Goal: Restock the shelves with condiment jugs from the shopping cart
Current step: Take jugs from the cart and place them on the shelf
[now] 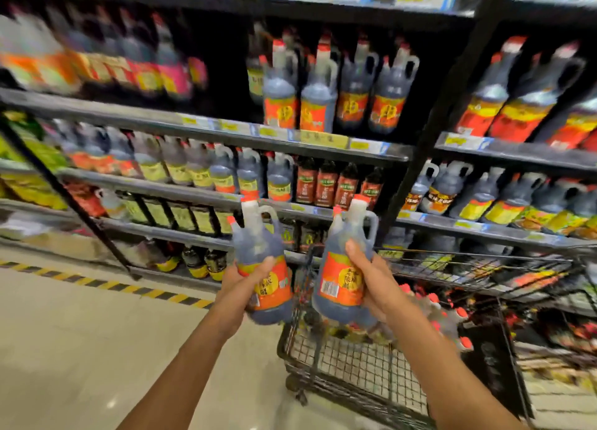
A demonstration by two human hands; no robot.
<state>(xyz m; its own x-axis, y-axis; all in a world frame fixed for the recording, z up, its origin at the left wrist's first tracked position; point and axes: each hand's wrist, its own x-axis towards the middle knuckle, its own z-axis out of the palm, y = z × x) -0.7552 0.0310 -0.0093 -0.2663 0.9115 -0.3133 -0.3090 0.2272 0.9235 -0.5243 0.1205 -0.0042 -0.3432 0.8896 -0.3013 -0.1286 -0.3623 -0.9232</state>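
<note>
My left hand [243, 279] grips a dark condiment jug [263, 261] with an orange label and a red cap, held upright in front of the shelves. My right hand [368, 277] grips a second jug of the same kind [342, 268] beside it, above the cart's left end. The black wire shopping cart [355, 358] stands below and to the right, with several red-capped jugs [439, 316] lying inside. On the upper shelf [290, 135] stand matching jugs [336, 90], with a dark gap to their left.
Black shelving runs across the whole view, packed with dark bottles and jugs on several levels. A black upright post [429, 145] divides two bays. Yellow-black hazard tape [106, 285] marks the floor edge along the shelf base. Beige tiled floor lies at left.
</note>
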